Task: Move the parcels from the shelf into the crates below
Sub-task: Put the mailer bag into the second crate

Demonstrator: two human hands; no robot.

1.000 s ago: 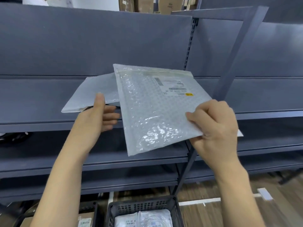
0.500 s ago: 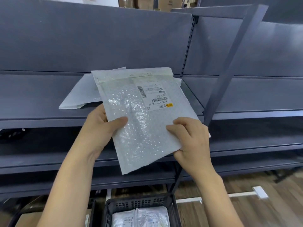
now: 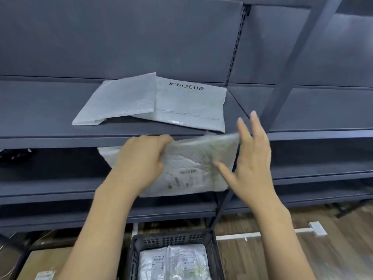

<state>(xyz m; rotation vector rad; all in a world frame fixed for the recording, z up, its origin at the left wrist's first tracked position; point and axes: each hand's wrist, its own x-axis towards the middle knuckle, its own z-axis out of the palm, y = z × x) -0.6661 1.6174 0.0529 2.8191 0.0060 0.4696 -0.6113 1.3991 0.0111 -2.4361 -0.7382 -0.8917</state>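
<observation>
- Head view: the bubble mailer (image 3: 189, 166) drops from chest height in front of the shelf to below the shelf edge, and it tilts over, label now facing down toward the camera and blurred with motion
- The left hand (image 3: 141, 158) takes over: fingers curled round the mailer's upper left edge, gripping it alone
- The right hand (image 3: 250, 158) lets go; half a second ago it pinched the lower right corner, now its fingers are spread straight and only the palm side sits at the mailer's right edge, whether touching I cannot tell
- Lifting this one away uncovers two parcels on the shelf (image 3: 50, 126): a plain grey mailer (image 3: 119, 102) on the left, partly overlapped by a poly bag printed "K'SOEUR" (image 3: 191, 104)
- Straight below, the dark crate (image 3: 171, 238) already holds two labelled parcels side by side (image 3: 173, 261)
- My read: the mailer is on its way down to that crate, one-handed, and the freed right hand is well placed to go for the next parcel; two remain up there, so the job is not yet done
</observation>
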